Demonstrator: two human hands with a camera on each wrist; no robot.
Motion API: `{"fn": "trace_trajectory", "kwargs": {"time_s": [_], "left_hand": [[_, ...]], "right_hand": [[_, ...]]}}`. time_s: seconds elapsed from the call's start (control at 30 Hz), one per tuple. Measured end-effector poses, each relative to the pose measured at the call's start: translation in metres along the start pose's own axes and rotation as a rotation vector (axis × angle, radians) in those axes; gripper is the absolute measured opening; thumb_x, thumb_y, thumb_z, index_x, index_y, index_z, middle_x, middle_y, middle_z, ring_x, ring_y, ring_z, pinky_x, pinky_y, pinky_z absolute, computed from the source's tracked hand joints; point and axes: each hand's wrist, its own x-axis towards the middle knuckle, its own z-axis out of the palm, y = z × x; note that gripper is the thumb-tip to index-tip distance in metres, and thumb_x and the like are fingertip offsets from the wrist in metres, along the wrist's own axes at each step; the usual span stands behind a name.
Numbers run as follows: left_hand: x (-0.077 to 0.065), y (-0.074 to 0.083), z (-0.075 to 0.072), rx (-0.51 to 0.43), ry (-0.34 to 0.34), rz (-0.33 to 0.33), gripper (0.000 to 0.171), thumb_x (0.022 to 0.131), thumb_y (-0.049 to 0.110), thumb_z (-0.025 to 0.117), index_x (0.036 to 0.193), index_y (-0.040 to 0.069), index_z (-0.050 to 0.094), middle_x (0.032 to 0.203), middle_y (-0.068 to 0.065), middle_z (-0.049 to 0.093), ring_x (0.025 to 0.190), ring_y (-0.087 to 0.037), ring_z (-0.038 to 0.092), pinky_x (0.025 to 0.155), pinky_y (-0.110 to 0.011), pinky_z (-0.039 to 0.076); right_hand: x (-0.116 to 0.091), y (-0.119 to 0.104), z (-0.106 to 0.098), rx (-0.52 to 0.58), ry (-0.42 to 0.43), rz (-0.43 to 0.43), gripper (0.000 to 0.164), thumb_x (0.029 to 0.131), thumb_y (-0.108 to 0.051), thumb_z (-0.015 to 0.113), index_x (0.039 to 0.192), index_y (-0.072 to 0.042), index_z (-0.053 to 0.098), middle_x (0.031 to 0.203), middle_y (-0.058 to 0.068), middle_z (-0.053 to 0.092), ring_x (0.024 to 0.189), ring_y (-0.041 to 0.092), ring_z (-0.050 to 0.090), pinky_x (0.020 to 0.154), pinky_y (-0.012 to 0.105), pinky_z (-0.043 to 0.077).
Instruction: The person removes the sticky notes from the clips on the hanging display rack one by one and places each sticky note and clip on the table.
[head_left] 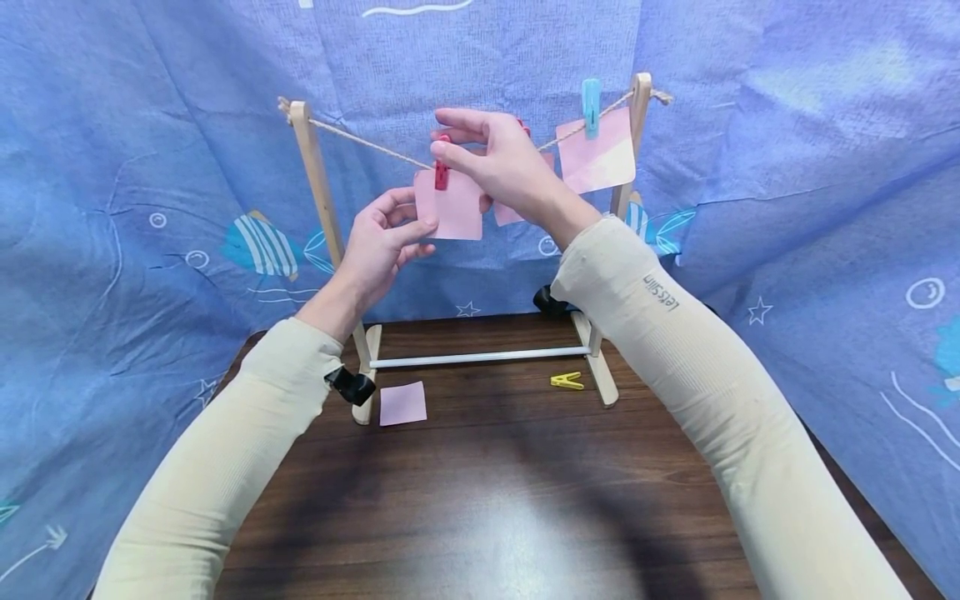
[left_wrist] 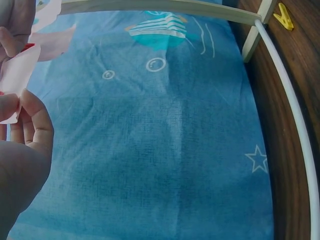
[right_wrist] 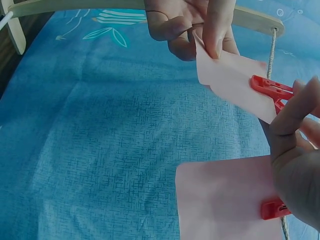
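Note:
A pink paper square (head_left: pixel 459 215) hangs at the rope (head_left: pixel 367 145) with a red clothespin (head_left: pixel 442 173) on its upper edge. My left hand (head_left: pixel 382 242) pinches the paper's lower left corner between thumb and fingers. At the clothespin's handles, my right hand (head_left: pixel 513 162) grips with thumb and fingers, seen closer in the right wrist view. Behind that hand, partly covered, a second pink square (right_wrist: pixel 225 195) hangs from another red clothespin (right_wrist: pixel 272 209). Farther right, a light-blue clothespin (head_left: pixel 591 108) holds a third pink square (head_left: pixel 596 158) on the rope.
The rope runs between two wooden posts (head_left: pixel 318 179), joined low down by a white rod (head_left: pixel 480 358). On the dark wooden table (head_left: pixel 465 475) lie a pale pink-lilac paper (head_left: pixel 402 404) and a yellow clothespin (head_left: pixel 567 381). Blue patterned cloth (head_left: pixel 810 125) surrounds the table.

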Motion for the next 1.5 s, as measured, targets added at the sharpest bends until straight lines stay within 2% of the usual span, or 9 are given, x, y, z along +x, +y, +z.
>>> {"fn": "trace_trajectory", "kwargs": {"time_s": [0.17,0.47,0.8,0.9,1.0,1.13,1.23,1.43,1.5], "left_hand": [[0.001,0.000,0.001,0.025,-0.006,0.002,0.035,0.094,-0.001,0.069,0.126,0.009,0.060,0.108,-0.012,0.065,0.084,-0.020,0.065,0.066,-0.025,0.059],[0.001,0.002,0.002,0.024,0.001,0.000,0.033,0.093,-0.001,0.070,0.123,0.009,0.061,0.107,-0.011,0.066,0.082,-0.019,0.065,0.065,-0.025,0.058],[0.003,0.017,0.004,0.040,0.011,0.023,0.032,0.092,-0.004,0.071,0.120,0.009,0.062,0.103,-0.011,0.067,0.080,-0.018,0.067,0.064,-0.024,0.057],[0.003,0.018,0.004,0.049,0.014,0.016,0.032,0.092,-0.002,0.071,0.120,0.009,0.062,0.104,-0.011,0.067,0.080,-0.019,0.066,0.064,-0.024,0.057],[0.003,0.018,0.005,0.055,0.037,0.003,0.031,0.091,-0.001,0.073,0.119,0.009,0.063,0.103,-0.010,0.067,0.081,-0.019,0.066,0.064,-0.024,0.057],[0.004,0.018,0.006,0.072,0.091,-0.022,0.029,0.091,-0.001,0.074,0.115,0.009,0.064,0.101,-0.009,0.067,0.082,-0.019,0.066,0.063,-0.025,0.056],[0.003,0.018,0.006,0.085,0.119,-0.037,0.027,0.091,-0.002,0.073,0.114,0.009,0.064,0.100,-0.009,0.067,0.083,-0.019,0.066,0.062,-0.024,0.055],[0.001,0.019,0.005,0.088,0.129,-0.043,0.026,0.091,-0.002,0.073,0.113,0.009,0.064,0.098,-0.008,0.067,0.081,-0.018,0.066,0.061,-0.023,0.055],[0.001,0.019,0.005,0.090,0.124,-0.041,0.026,0.091,-0.001,0.073,0.113,0.009,0.064,0.098,-0.008,0.066,0.081,-0.018,0.065,0.061,-0.023,0.055]], "right_hand": [[0.000,0.000,-0.001,0.014,-0.009,-0.001,0.060,0.097,-0.025,0.071,0.152,-0.017,0.048,0.140,0.002,0.061,0.117,0.011,0.064,0.058,0.033,0.059],[-0.001,0.001,-0.001,-0.018,0.012,-0.069,0.059,0.097,-0.022,0.071,0.151,-0.013,0.049,0.134,0.007,0.064,0.115,0.011,0.065,0.055,0.028,0.050],[-0.011,-0.011,0.001,0.057,0.084,-0.192,0.050,0.099,-0.011,0.067,0.147,-0.009,0.053,0.126,0.007,0.065,0.101,0.021,0.068,0.040,0.024,0.027],[-0.008,-0.008,0.000,0.064,0.096,-0.242,0.049,0.099,-0.010,0.067,0.146,-0.008,0.054,0.125,0.008,0.066,0.105,0.020,0.070,0.047,0.027,0.037],[-0.006,-0.007,0.001,0.087,0.123,-0.280,0.046,0.098,-0.008,0.068,0.143,-0.008,0.059,0.122,0.009,0.067,0.109,0.019,0.070,0.069,0.024,0.053],[-0.007,-0.007,0.001,0.101,0.191,-0.386,0.038,0.096,-0.005,0.069,0.134,-0.005,0.066,0.117,0.011,0.069,0.109,0.021,0.070,0.086,0.026,0.057],[-0.008,-0.006,0.000,0.113,0.235,-0.469,0.033,0.096,-0.002,0.069,0.129,0.000,0.068,0.113,0.013,0.069,0.106,0.021,0.071,0.087,0.025,0.056],[-0.014,-0.006,-0.003,0.181,0.248,-0.411,0.032,0.095,-0.003,0.070,0.127,-0.002,0.070,0.115,0.011,0.066,0.091,0.025,0.071,0.046,0.027,0.049],[-0.018,-0.008,-0.003,0.187,0.241,-0.389,0.034,0.095,-0.003,0.070,0.129,-0.002,0.068,0.117,0.011,0.065,0.090,0.025,0.071,0.042,0.030,0.047]]}}
